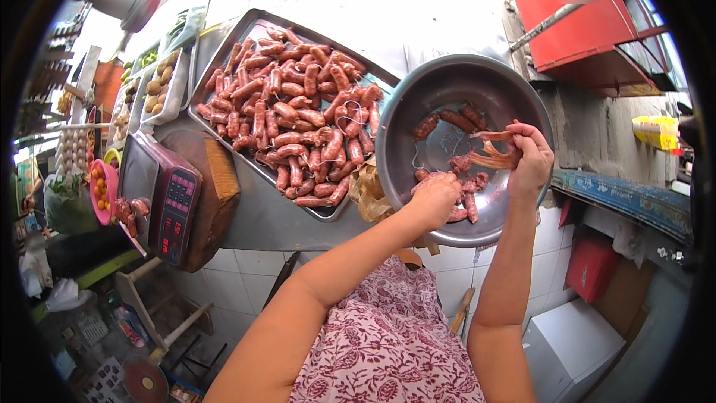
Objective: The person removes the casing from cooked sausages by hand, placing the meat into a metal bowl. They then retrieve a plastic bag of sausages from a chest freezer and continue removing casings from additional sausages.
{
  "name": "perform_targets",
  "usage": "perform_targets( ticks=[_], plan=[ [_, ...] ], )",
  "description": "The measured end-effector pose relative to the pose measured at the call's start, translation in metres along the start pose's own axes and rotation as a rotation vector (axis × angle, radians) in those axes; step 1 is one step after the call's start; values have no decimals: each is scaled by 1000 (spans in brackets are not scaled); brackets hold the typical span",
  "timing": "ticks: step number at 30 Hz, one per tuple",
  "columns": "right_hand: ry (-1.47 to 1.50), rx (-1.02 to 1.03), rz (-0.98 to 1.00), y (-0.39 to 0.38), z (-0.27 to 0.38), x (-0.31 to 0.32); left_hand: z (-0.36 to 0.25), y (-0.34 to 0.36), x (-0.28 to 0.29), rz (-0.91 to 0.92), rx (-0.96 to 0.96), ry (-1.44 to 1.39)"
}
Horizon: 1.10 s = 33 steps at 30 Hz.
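A large metal bowl (394,116) stands in front of me on the right. Above its right side my right hand (533,153) is closed on limp, translucent pinkish strips of sausage casing (496,155). My left hand (436,200) is down in the bowl, its fingers curled into loose ground meat; its fingertips are partly hidden. Crumbled ground meat (471,179) lies between the two hands. Several linked sausages (455,118) rest along the bowl's far side, with a white string hanging near them. A short sausage (470,207) lies near the bowl's front.
Left of the bowl, a metal tray (216,48) carries a heap of tied sausages (298,104). A crumpled brown bag (367,192) sits between them. Farther left are a digital scale (175,201), a round wooden block (216,179) and produce trays. A red box (570,26) stands far right.
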State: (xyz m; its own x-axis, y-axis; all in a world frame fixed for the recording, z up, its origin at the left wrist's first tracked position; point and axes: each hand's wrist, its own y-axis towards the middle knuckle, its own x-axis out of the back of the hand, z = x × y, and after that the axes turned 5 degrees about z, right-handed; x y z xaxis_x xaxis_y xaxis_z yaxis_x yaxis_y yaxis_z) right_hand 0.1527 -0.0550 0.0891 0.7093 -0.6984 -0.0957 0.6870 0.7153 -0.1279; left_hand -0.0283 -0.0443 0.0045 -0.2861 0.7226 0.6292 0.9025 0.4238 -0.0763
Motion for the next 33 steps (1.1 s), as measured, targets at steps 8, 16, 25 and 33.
perform_targets(
  ticks=[8, 16, 25, 33],
  plan=[
    [325, -10, 279, 45, 10, -160, 6, -6, 6, 26, 52, 45],
    [-418, -42, 291, 92, -73, -244, 23, -23, -23, -66, 23, 127],
    [-900, 257, 586, 50, -68, -215, 21, -35, -20, 94, 47, 165],
    [-1294, 225, 754, -46, -125, -281, 17, -38, -11, 84, 70, 133]
  ],
)
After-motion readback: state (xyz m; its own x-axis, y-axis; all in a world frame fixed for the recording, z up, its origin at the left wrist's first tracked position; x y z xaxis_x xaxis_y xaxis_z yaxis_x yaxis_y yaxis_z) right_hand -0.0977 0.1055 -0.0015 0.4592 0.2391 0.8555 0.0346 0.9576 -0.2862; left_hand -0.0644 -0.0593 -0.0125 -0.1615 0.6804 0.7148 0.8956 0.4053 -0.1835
